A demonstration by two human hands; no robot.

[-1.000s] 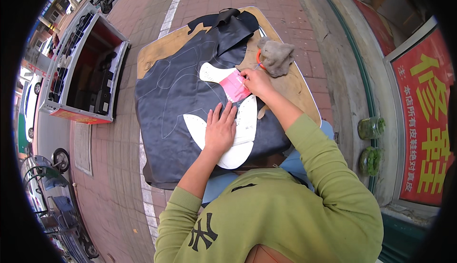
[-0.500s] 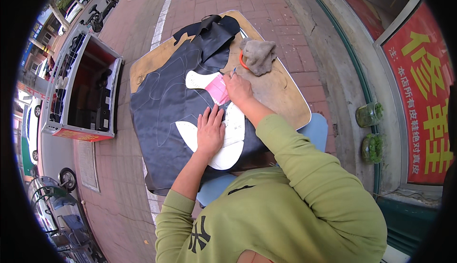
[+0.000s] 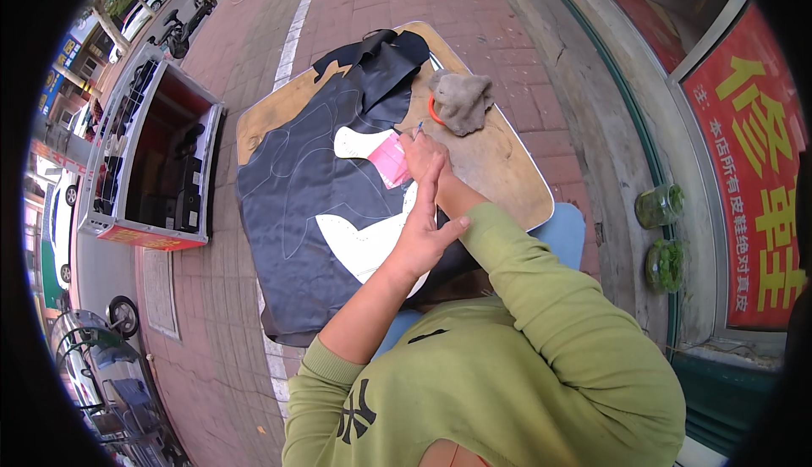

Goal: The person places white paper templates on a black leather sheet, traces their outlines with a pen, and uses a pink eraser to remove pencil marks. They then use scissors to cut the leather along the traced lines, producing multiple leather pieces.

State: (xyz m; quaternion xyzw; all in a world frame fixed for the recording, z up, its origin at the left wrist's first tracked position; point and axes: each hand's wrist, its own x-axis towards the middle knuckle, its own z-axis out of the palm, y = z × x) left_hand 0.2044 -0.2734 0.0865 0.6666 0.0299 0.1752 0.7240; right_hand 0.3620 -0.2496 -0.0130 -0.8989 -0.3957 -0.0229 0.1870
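Since a moment ago my left hand (image 3: pixel 420 234) has lifted off the white paper pattern (image 3: pixel 372 243) and now stands on its edge, open, fingers straight, holding nothing. Under it the pattern lies on the black leather sheet (image 3: pixel 304 196), which keeps it flat on the wooden board (image 3: pixel 495 158). Further right, my right hand (image 3: pixel 420 147) closes around a small pen (image 3: pixel 418 129), just beside the pink card (image 3: pixel 390 161).

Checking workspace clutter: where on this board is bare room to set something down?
Bare wooden board shows right of the hands, between the grey cloth and the near edge, and at the far-left corner beyond the black leather. The middle is crowded: white pattern, pink card, left hand, right hand.
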